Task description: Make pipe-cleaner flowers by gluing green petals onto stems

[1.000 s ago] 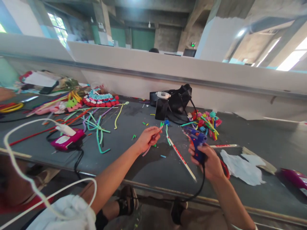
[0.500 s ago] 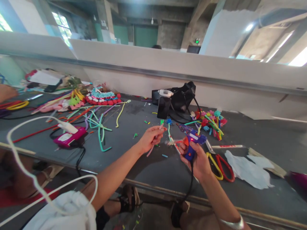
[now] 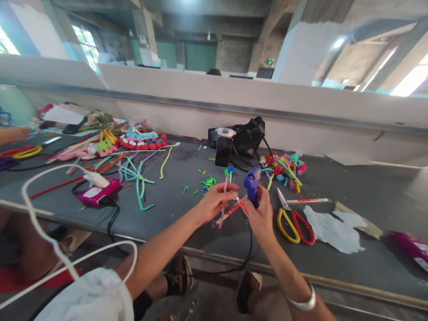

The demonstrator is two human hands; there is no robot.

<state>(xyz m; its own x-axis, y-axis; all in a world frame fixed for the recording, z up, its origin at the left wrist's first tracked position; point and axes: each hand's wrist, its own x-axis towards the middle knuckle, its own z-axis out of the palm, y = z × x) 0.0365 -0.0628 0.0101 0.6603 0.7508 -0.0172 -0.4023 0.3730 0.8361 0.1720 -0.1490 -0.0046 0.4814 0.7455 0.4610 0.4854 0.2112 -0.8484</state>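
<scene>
Flanking left hand (image 3: 216, 203), pinching pink strip (image 3: 226, 183), and right hand (image 3: 260, 213), gripping glue gun (image 3: 252, 187) — green scraps (image 3: 209, 182), scissors (image 3: 288, 208)

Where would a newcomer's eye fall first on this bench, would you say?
Probably on the blue glue gun in the right hand, near the middle, beside the left hand and its pink strip. Next might come the yellow-and-red-handled scissors to the right, and the multicoloured bundle farther back.

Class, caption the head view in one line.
Left hand holds a pink strip; right hand grips a blue glue gun.
</scene>
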